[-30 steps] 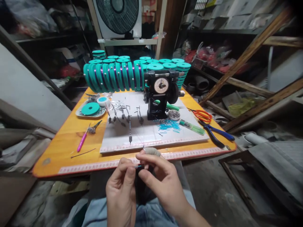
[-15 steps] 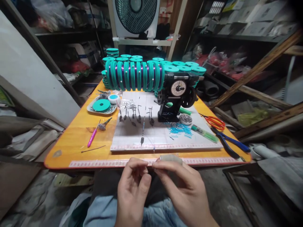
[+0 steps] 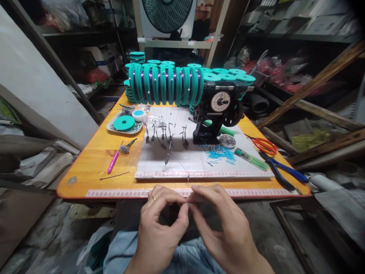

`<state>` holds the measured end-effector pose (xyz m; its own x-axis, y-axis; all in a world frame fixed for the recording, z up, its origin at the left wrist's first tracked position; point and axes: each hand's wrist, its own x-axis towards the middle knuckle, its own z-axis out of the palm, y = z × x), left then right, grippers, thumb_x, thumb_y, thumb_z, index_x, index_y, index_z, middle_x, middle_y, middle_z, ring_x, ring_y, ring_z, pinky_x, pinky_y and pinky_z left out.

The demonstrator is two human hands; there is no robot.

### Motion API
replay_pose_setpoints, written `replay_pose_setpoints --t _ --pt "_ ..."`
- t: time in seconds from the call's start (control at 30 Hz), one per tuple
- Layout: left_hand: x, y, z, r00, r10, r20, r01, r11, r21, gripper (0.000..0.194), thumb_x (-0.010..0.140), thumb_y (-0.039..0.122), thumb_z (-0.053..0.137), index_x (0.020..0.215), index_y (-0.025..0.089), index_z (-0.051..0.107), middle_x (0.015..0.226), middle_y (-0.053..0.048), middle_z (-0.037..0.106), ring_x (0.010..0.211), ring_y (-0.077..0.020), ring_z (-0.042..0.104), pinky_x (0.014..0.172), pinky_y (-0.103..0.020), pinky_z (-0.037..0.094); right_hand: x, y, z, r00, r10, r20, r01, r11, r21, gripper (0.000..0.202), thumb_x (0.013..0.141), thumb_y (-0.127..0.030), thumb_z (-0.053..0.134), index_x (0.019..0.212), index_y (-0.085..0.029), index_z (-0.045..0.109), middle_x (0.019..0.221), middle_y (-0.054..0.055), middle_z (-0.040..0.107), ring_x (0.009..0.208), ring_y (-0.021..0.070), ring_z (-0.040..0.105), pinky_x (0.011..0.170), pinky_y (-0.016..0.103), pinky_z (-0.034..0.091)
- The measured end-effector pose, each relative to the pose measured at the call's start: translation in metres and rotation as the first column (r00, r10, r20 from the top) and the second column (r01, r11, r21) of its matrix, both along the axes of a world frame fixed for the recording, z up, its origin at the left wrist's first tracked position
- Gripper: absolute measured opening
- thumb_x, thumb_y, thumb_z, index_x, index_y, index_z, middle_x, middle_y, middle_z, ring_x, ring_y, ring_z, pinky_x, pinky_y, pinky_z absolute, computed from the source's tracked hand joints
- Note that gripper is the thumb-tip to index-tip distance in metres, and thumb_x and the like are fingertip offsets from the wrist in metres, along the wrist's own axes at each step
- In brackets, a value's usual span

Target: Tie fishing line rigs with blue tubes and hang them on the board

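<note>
Both hands are raised over the wearer's lap, above the jeans [image 3: 122, 247], just short of the table's near edge. The left hand [image 3: 158, 228], wearing a ring [image 3: 154, 198], has its thumb and forefinger curled into a narrow pinch; the right hand [image 3: 228, 222] is set likewise, its fingertips meeting the left's. Whether anything lies between the tips cannot be told. Nearest ahead is a small dark piece [image 3: 188, 177] at the front edge of the white board [image 3: 151, 163]. Compared with half a second ago, the left hand has rolled over to show its back and ring, the fingertips have closed up, and the hanging weight [image 3: 167, 160], then near vertical, now leans. The table [image 3: 85, 163] is orange, with a measuring tape [image 3: 114, 193] along its front. Left of the board lie a pink-handled tool [image 3: 113, 163] and a plate [image 3: 125, 133] bearing a teal spool [image 3: 124, 122]; on the board, blue strips [image 3: 222, 154], a green tube [image 3: 251, 159] and a dish [image 3: 227, 147] of metal bits; to the right, pliers [image 3: 289, 170]. A black stand [image 3: 209, 111] carries a row of spools [image 3: 165, 85]. Beyond are a fan [image 3: 167, 13] and loaded shelves [image 3: 285, 38].
</note>
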<state>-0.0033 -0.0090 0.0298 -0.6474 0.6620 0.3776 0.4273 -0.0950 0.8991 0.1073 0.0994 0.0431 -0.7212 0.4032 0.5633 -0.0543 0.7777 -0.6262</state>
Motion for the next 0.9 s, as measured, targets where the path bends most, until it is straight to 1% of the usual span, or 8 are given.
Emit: replay_pose_setpoints --t 0.1,0.2,0.3,0.43,0.53,0.63,0.77,0.9 --pt "0.002 0.000 -0.001 0.941 -0.041 0.335 0.006 0.994 0.106 0.009 0.089 0.016 0.064 0.083 0.023 0.066 0.079 0.002 0.063 0.076 -0.0115 0.060 0.072 -0.019 0.049 -0.003 -0.005 -0.003 0.999 -0.007 -0.040 -0.008 0.938 -0.348 0.035 0.088 -0.009 0.061 0.117 -0.028 0.056 0.093 0.001 0.065 0.084 0.0135 0.063 0.075 0.024 0.054" --pt "0.003 0.000 -0.001 0.812 -0.116 0.572 0.012 0.983 0.183 0.004 0.088 0.023 0.068 0.084 0.023 0.069 0.081 0.001 0.065 0.078 -0.0101 0.062 0.076 -0.016 0.050 -0.011 -0.011 -0.007 0.992 0.021 -0.121 -0.096 0.751 -0.654 0.030 0.086 -0.017 0.070 0.112 -0.031 0.066 0.092 -0.001 0.069 0.080 0.0115 0.066 0.072 0.020 0.055" --pt "0.004 0.001 0.000 0.733 -0.164 0.660 0.022 0.976 0.219 0.004 0.086 0.025 0.071 0.084 0.022 0.071 0.081 0.001 0.066 0.080 -0.0102 0.062 0.079 -0.017 0.050 -0.022 -0.016 -0.012 0.970 0.019 -0.241 -0.205 0.590 -0.781 0.023 0.080 -0.021 0.078 0.100 -0.033 0.076 0.088 0.000 0.074 0.081 0.0120 0.068 0.073 0.019 0.056" --pt "0.006 0.001 0.002 0.692 -0.198 0.694 0.041 0.971 0.236 0.007 0.086 0.028 0.071 0.084 0.021 0.070 0.081 0.000 0.067 0.083 -0.0136 0.065 0.088 -0.024 0.051 -0.030 -0.015 -0.020 0.944 0.009 -0.330 -0.288 0.507 -0.812 0.016 0.080 -0.023 0.079 0.088 -0.036 0.080 0.083 -0.001 0.076 0.083 0.0117 0.070 0.077 0.018 0.055" --pt "0.005 0.001 0.001 0.779 -0.111 0.617 0.010 0.986 0.166 0.006 0.085 0.026 0.072 0.084 0.021 0.070 0.080 -0.001 0.067 0.078 -0.0121 0.063 0.079 -0.019 0.051 -0.024 -0.010 -0.021 0.935 -0.018 -0.354 -0.295 0.517 -0.804 0.014 0.084 -0.023 0.076 0.089 -0.036 0.078 0.088 -0.002 0.075 0.091 0.0108 0.069 0.082 0.018 0.054" --pt "0.003 0.001 0.001 0.850 -0.034 0.526 -0.018 0.995 0.093 0.004 0.085 0.024 0.071 0.083 0.020 0.070 0.079 0.000 0.065 0.075 -0.0110 0.060 0.071 -0.016 0.049 -0.012 -0.003 -0.016 0.928 0.064 -0.366 -0.331 0.590 -0.736 0.010 0.084 -0.024 0.075 0.089 -0.034 0.076 0.100 -0.001 0.071 0.103 0.0132 0.065 0.091 0.023 0.052" --pt "0.003 0.003 0.003 0.842 -0.063 0.535 0.027 0.997 0.074 0.007 0.086 0.026 0.070 0.084 0.020 0.069 0.080 -0.001 0.065 0.076 -0.0126 0.060 0.071 -0.019 0.049 -0.003 -0.001 -0.004 0.941 0.228 -0.249 -0.333 0.749 -0.573 0.013 0.080 -0.020 0.078 0.086 -0.031 0.076 0.111 0.002 0.069 0.110 0.0201 0.059 0.095 0.035 0.051" --pt "0.006 0.004 0.004 0.864 -0.125 0.487 0.073 0.990 0.124 0.008 0.081 0.021 0.074 0.085 0.021 0.067 0.080 0.001 0.061 0.076 -0.0124 0.058 0.069 -0.019 0.046 -0.008 -0.006 -0.001 0.960 0.168 -0.224 -0.261 0.830 -0.494 0.022 0.080 -0.012 0.075 0.089 -0.032 0.076 0.094 0.000 0.074 0.098 0.0185 0.063 0.088 0.033 0.053"
